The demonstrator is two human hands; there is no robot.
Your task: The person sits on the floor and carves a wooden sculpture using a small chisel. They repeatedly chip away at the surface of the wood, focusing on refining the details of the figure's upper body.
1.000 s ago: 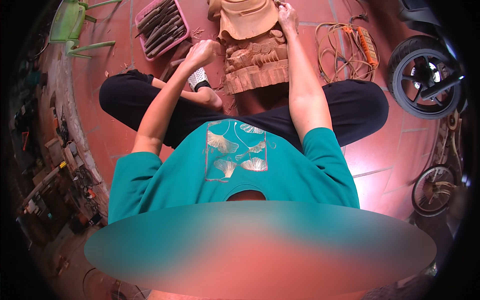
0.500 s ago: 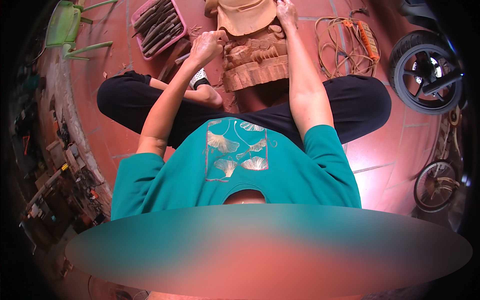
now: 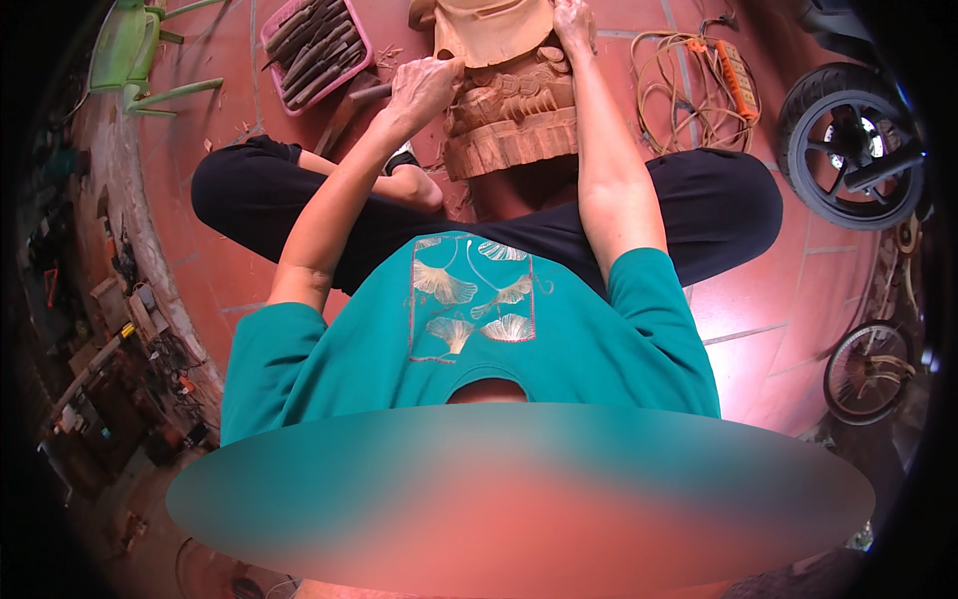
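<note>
A carved wooden figure [image 3: 509,148] lies on the floor between my crossed legs. Its smooth, pale upper part runs past the top of the picture, and rough, ridged carving forms the darker base. At its left edge is my left hand [image 3: 424,88], fingers curled in tightly; whatever they hold is hidden. My right hand [image 3: 575,28] grips the right edge of the carving higher up, its fingertips partly out of sight. Left of the carving, a dark wooden tool [image 3: 344,120] with a grey end lies close to my left forearm.
A pink basket [image 3: 367,55] of dark-handled carving tools stands at the upper left, near a green chair [image 3: 125,50]. An orange power strip [image 3: 735,80] with coiled cable lies right, beside a motorbike wheel [image 3: 848,145]. Wood chips dot the tiles; clutter lines the left wall.
My left hand has shifted slightly right and up along the carving's left edge, and its wrist has turned. My right hand stays at the carving's right edge.
</note>
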